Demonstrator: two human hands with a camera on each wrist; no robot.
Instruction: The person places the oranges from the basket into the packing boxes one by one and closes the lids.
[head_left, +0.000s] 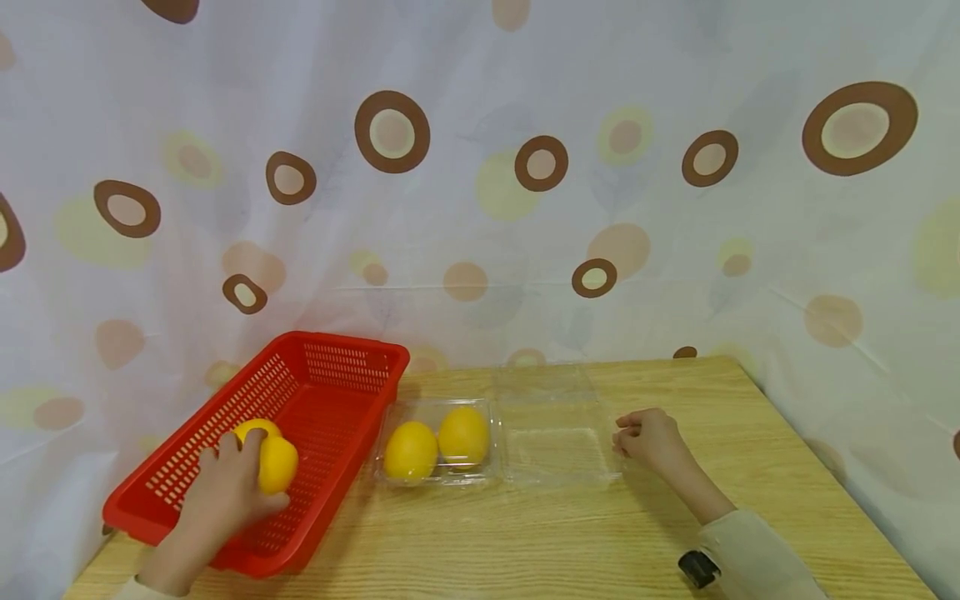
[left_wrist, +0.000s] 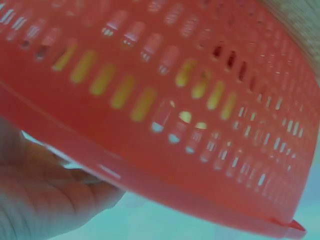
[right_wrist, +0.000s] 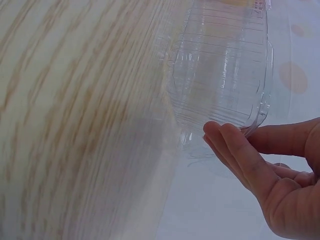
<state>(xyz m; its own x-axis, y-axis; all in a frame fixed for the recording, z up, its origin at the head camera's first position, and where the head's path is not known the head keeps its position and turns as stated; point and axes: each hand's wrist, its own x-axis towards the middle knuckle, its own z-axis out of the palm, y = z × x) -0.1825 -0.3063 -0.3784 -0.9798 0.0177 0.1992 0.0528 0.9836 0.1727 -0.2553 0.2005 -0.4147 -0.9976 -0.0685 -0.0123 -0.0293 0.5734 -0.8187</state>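
Note:
My left hand [head_left: 225, 492] reaches into the red plastic basket [head_left: 341, 492] and grips a round yellow fruit [head_left: 277, 464], thumb on the near side and fingers over the top. A second yellow fruit [head_left: 257, 427] shows just behind it. In the left wrist view the slotted basket wall [left_wrist: 165, 135] hides the fingertips. A clear plastic clamshell box [head_left: 457, 479] lies unfolded on the table, two yellow fruits [head_left: 411, 452] side by side in its left half. At the far right edge of its lid [head_left: 558, 454], my right hand [head_left: 652, 437] pinches the rim between thumb and fingers.
The wooden table [head_left: 525, 542] carries the basket at its left side, and the box stands right beside it. Behind hangs a pale curtain [head_left: 465, 217] with brown rings. A small black object [head_left: 698, 569] is at the right sleeve.

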